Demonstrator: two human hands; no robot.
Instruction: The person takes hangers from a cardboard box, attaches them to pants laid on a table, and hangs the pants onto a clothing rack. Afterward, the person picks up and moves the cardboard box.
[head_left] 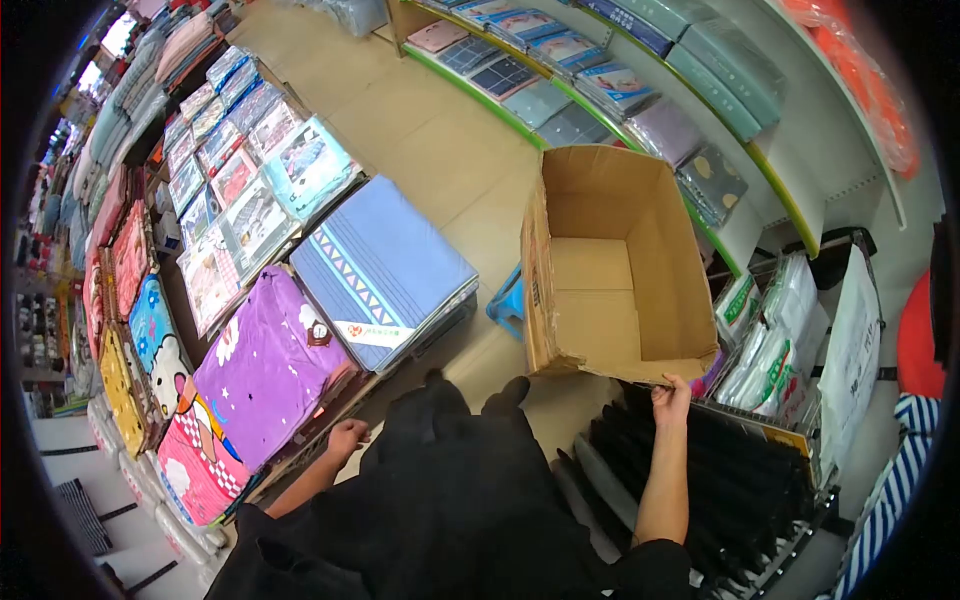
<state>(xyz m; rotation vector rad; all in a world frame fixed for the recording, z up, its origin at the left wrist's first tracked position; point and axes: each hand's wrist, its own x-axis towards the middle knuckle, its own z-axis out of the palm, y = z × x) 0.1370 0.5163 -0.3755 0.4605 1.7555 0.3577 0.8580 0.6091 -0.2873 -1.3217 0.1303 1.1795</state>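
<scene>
An open cardboard box (592, 262) stands ahead of me to the right, its flapless mouth facing up and its inside bare. My right hand (672, 398) is closed on the box's near rim, at the right corner. My left hand (347, 438) hangs at my left side with its fingers curled in and nothing seen in them. Nearest to it lies a folded purple blanket (268, 370) with a star and cartoon print, on the edge of a display table. A folded blue bedding set (385, 265) with a white label sits just beyond.
A blue plastic stool (508, 302) shows beside and partly under the box. Packaged bedding fills the shelves (560, 88) at the right and the display table (290, 235) at the left. Close on my right are a rack of dark hanging items (690, 470) and a bin of plastic bags (785, 325).
</scene>
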